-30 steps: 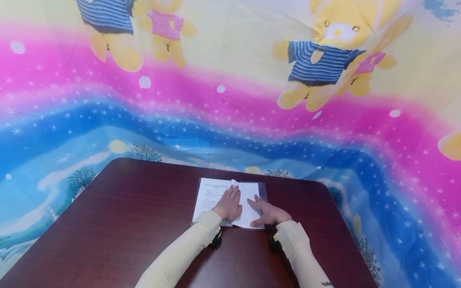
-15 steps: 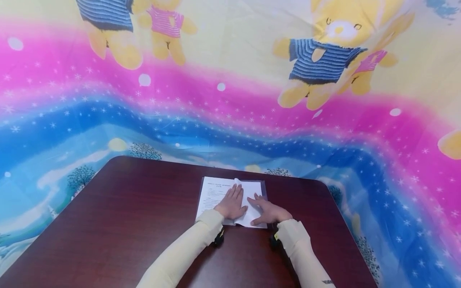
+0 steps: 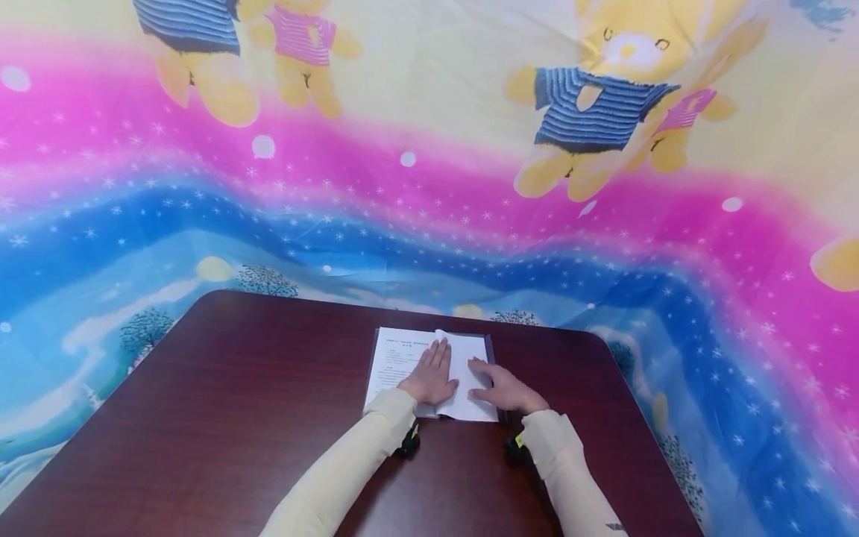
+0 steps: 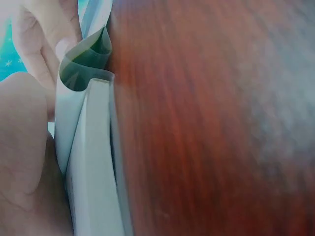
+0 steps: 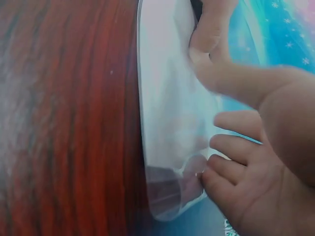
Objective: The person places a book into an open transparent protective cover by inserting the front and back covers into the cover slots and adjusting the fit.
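Folder (image 3: 459,358) of clear sleeves lies open at one o'clock on the table (image 3: 235,410), left hand (image 3: 429,377) flat, right hand (image 3: 506,389) loose-fingered, neither grasping, and looks light, floppy, slippery, probably best gripped by its three-o'clock edge.

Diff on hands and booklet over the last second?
The booklet and left hand shifted slightly right. The right hand's thumb drew in toward its fingers. No visible grasp or release. Unchanged: left hand flat on the booklet, right hand at the right-hand page.
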{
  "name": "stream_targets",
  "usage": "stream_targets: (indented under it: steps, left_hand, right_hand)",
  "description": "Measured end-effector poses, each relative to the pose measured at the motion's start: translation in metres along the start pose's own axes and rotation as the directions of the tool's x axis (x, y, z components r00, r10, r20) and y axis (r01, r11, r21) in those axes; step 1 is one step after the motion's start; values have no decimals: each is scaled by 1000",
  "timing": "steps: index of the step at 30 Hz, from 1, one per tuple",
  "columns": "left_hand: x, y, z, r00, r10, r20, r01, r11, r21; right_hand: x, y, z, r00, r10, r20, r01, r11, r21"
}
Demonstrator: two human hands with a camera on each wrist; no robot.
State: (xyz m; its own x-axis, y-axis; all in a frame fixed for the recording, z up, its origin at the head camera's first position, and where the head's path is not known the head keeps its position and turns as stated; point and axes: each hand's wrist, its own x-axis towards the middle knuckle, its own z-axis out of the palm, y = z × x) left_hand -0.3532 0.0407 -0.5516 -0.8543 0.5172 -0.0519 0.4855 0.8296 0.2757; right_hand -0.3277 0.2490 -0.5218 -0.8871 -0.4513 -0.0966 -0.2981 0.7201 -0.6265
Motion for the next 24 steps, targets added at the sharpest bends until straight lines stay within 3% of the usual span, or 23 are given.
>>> stream_targets:
  steps: [4,7,14,16,18,24]
  left_hand:
    - [0,0,-1,1000,-7,7,7,1000,-19]
    - [0,0,-1,1000,-6,2,6,999,-35]
    - [-4,1,-5,1000,12,7,-11,996,-87]
    - [-3,1,-3,1000,17,13,-16,996,-88]
    - [-3,0,-3,1000,21,14,-19,995,-94]
    - [-3,-3,-4,999,40,-6,-40,993,-112]
  right_hand:
    - [2,6,1,992,20,-125,-9,996,84]
    - [2,9,1,973,68,-221,-33,987,157]
    - [-2,16,-6,883,221,-414,-146,967,207]
    - [-5,15,-8,864,285,-416,-193,949,250]
    - [-8,14,-10,858,341,-384,-236,926,293]
    - [-10,10,-13,878,413,-244,-320,883,344]
